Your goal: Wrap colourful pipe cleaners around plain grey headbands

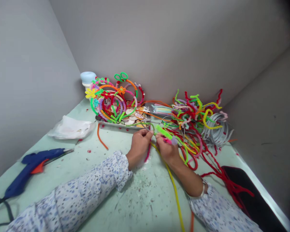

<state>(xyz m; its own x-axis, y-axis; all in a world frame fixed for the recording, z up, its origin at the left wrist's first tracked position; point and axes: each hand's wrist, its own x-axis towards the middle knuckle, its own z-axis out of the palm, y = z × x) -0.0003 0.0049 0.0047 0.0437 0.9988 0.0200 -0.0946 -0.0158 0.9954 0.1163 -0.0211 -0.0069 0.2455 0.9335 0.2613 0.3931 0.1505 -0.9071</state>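
My left hand [140, 144] is closed in a pinch over the middle of the table, its fingertips on a thin dull-green pipe cleaner [148, 124] that loops up in front of the tray. Close beside it, my right hand [168, 150] also pinches, its fingertips meeting the same green strand. A bright green fuzzy piece [163, 131] with pink and lilac parts sticks out by the right fingers; whether it is gripped there is unclear. Under the hands runs a dark pink pipe cleaner [148, 153]. A long yellow pipe cleaner [173, 183] trails toward the front edge.
Behind the hands, a metal tray [111, 122] bears decorated headbands [111, 96] and flat cutouts. Tangled pipe cleaners [190, 112] and grey wire hoops [218, 132] lie right, near a black phone-like slab [251, 196]. Leftward are a blue glue gun [21, 174] and a white packet [71, 128].
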